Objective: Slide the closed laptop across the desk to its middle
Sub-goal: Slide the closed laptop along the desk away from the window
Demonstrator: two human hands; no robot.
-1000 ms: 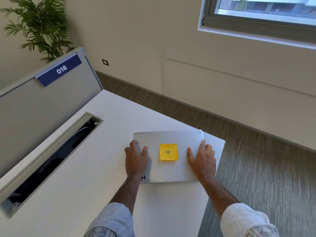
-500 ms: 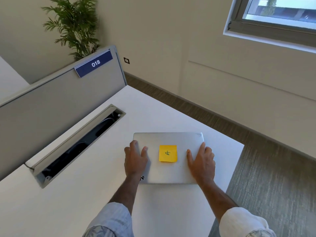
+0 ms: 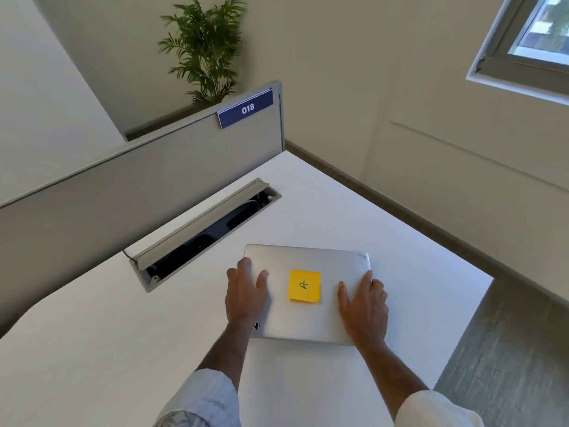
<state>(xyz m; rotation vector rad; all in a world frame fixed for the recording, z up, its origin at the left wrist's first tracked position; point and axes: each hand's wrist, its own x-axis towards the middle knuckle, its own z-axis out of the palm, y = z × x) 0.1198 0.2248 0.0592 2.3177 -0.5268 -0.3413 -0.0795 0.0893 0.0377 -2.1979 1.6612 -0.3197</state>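
Head view, looking down over your forearms: the closed laptop (image 3: 308,291) lies flat on the white desk (image 3: 92,349), silver lid up, toward the desk's right part and near its right edge, with bare desk showing around it. A yellow sticky note (image 3: 304,286) with a handwritten mark sits at the middle of the lid.

Your left hand (image 3: 246,297) rests palm-down over the laptop's left edge, fingers spread and flat, thumb lying on the lid; nothing is gripped. Your right hand (image 3: 363,306) presses flat on the right part of the lid, thumb pointing toward the note, outer fingers reaching to the right edge; whether they curl over that edge you cannot tell from here. Both light sleeves are pushed up your forearms.

To the left of the laptop, an open cable tray (image 3: 203,232) is sunk into the desk, its flap raised. Behind it stands a grey divider panel (image 3: 123,192) bearing a blue label (image 3: 245,108) reading 018, with a potted plant (image 3: 206,47) beyond it.
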